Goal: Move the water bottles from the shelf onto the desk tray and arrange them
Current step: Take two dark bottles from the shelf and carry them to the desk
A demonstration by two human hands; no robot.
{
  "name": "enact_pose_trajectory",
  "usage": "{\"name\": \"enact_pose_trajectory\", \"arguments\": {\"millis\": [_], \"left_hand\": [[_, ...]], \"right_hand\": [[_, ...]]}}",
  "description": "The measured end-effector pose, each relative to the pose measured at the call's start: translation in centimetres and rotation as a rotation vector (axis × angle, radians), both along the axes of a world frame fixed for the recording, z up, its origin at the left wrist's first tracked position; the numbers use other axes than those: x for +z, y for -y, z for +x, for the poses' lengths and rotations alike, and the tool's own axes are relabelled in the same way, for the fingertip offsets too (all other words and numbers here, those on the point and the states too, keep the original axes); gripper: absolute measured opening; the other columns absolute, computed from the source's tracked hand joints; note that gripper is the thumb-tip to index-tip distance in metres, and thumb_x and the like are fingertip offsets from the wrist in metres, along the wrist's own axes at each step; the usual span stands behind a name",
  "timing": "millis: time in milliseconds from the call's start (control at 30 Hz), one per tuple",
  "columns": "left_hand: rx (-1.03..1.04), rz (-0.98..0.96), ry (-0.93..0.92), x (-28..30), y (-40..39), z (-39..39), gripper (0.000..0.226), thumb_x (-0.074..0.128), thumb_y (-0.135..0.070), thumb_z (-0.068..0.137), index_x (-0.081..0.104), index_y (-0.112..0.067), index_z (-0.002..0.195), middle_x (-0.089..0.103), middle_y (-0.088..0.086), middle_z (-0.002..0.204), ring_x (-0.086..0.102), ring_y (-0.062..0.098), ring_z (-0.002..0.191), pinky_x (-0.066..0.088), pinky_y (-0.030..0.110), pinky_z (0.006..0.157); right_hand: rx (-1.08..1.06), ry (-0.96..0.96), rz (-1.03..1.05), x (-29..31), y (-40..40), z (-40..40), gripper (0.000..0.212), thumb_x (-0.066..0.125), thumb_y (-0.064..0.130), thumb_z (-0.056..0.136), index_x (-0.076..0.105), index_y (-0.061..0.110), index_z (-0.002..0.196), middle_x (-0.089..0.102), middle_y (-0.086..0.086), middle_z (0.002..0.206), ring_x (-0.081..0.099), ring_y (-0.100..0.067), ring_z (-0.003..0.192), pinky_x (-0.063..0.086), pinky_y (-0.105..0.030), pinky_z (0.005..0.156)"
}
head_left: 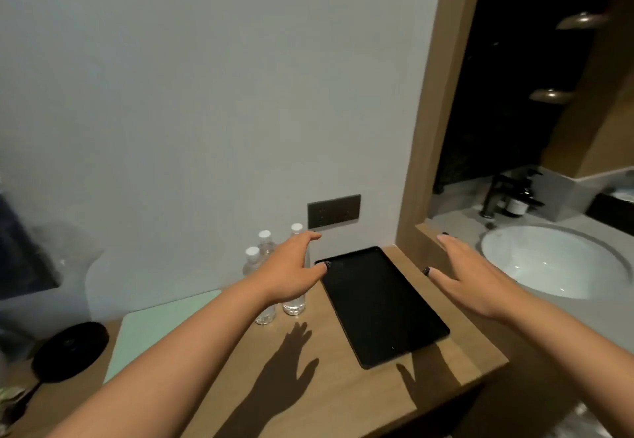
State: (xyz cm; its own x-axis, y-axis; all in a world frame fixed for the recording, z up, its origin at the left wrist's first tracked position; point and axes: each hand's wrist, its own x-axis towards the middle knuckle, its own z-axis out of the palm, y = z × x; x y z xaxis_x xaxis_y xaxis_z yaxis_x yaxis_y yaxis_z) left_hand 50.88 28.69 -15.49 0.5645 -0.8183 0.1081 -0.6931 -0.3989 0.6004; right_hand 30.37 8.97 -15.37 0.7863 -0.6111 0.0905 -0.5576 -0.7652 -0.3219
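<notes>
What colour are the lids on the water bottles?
White, seen in the head view on the bottle caps.

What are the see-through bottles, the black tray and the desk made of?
The water bottles look like clear plastic with white caps: you can see through them. The tray is matte black with a raised rim, possibly plastic or leather-look; the picture leaves that open. The desk looks like light wood or wood veneer, with faint grain and a smooth, dull finish.
</notes>
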Motion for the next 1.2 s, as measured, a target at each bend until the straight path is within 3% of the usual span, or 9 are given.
{"name": "enact_pose_trajectory", "arguments": {"millis": [133, 367, 533, 667, 733, 900, 1067, 1200], "left_hand": [[-0.106, 0.007, -0.01, 0.0, 1.6, -2.3, 0.058, 0.053, -0.035, 0.092, 0.029, -0.026, 0.145, 0.036, -0.002, 0.15, 0.05, 0.015, 0.118, 0.035, 0.023, 0.092], [-0.277, -0.018, -0.017, 1.4, 5.9, -6.8, 0.054, 0.049, -0.034, 0.095, 0.031, -0.024, 0.145, 0.033, -0.001, 0.152, 0.036, 0.016, 0.135, 0.031, 0.029, 0.107], [-0.414, -0.015, -0.002, 1.9, 9.3, -11.2, 0.055, 0.048, -0.038, 0.094, 0.031, -0.026, 0.144, 0.039, -0.001, 0.147, 0.05, 0.008, 0.108, 0.039, 0.025, 0.094], [-0.496, 0.013, -0.021, 2.0, 12.2, -16.1, 0.055, 0.048, -0.039, 0.095, 0.031, -0.024, 0.144, 0.043, 0.002, 0.145, 0.048, 0.021, 0.124, 0.039, 0.033, 0.103], [-0.541, 0.014, -0.027, 2.1, 13.5, -19.2, 0.055, 0.048, -0.038, 0.095, 0.031, -0.023, 0.145, 0.038, 0.0, 0.148, 0.043, 0.019, 0.13, 0.034, 0.029, 0.105], [-0.609, 0.013, -0.006, 2.1, 17.3, -26.9, 0.053, 0.045, -0.039, 0.095, 0.031, -0.022, 0.144, 0.038, 0.0, 0.149, 0.053, 0.017, 0.107, 0.035, 0.025, 0.094], [-0.641, -0.02, -0.038, 1.7, 20.9, -34.6, 0.052, 0.044, -0.04, 0.096, 0.032, -0.023, 0.144, 0.036, -0.003, 0.151, 0.04, 0.015, 0.133, 0.031, 0.027, 0.104], [-0.654, -0.039, -0.054, 1.5, 23.8, -39.8, 0.052, 0.046, -0.038, 0.096, 0.032, -0.022, 0.144, 0.035, -0.002, 0.151, 0.037, 0.016, 0.135, 0.03, 0.027, 0.107]], "right_hand": [[-0.126, -0.029, -0.024, 0.3, -0.2, -4.7, 0.07, 0.046, 0.045, 0.094, 0.018, 0.014, 0.15, 0.022, -0.004, 0.158, 0.021, -0.019, 0.145, 0.024, -0.035, 0.117], [-0.3, -0.019, -0.033, 1.4, 0.3, -11.9, 0.072, 0.045, 0.046, 0.095, 0.013, 0.014, 0.151, 0.016, -0.004, 0.159, 0.014, -0.018, 0.147, 0.018, -0.033, 0.117], [-0.411, -0.014, -0.039, 1.5, 0.5, -17.2, 0.074, 0.045, 0.048, 0.094, 0.014, 0.013, 0.151, 0.015, -0.005, 0.16, 0.015, -0.018, 0.147, 0.018, -0.033, 0.117], [-0.484, -0.028, -0.014, 1.5, 0.9, -22.8, 0.075, 0.044, 0.049, 0.094, 0.012, 0.013, 0.152, 0.011, -0.004, 0.16, 0.01, -0.017, 0.147, 0.016, -0.033, 0.118], [-0.518, -0.03, -0.006, 1.6, 1.3, -25.9, 0.075, 0.044, 0.048, 0.094, 0.012, 0.013, 0.152, 0.011, -0.005, 0.16, 0.01, -0.017, 0.147, 0.017, -0.034, 0.119], [-0.604, -0.017, 0.014, 2.2, 2.4, -33.9, 0.072, 0.045, 0.044, 0.095, 0.013, 0.012, 0.151, 0.012, -0.004, 0.16, 0.011, -0.017, 0.147, 0.017, -0.033, 0.118], [-0.668, 0.005, 0.002, 2.8, 3.6, -41.4, 0.071, 0.047, 0.042, 0.095, 0.014, 0.014, 0.152, 0.014, -0.002, 0.16, 0.012, -0.015, 0.147, 0.017, -0.029, 0.116], [-0.681, 0.036, -0.013, 3.6, 4.5, -45.7, 0.069, 0.047, 0.04, 0.096, 0.014, 0.016, 0.152, 0.014, 0.0, 0.16, 0.011, -0.014, 0.147, 0.017, -0.028, 0.115]]}}
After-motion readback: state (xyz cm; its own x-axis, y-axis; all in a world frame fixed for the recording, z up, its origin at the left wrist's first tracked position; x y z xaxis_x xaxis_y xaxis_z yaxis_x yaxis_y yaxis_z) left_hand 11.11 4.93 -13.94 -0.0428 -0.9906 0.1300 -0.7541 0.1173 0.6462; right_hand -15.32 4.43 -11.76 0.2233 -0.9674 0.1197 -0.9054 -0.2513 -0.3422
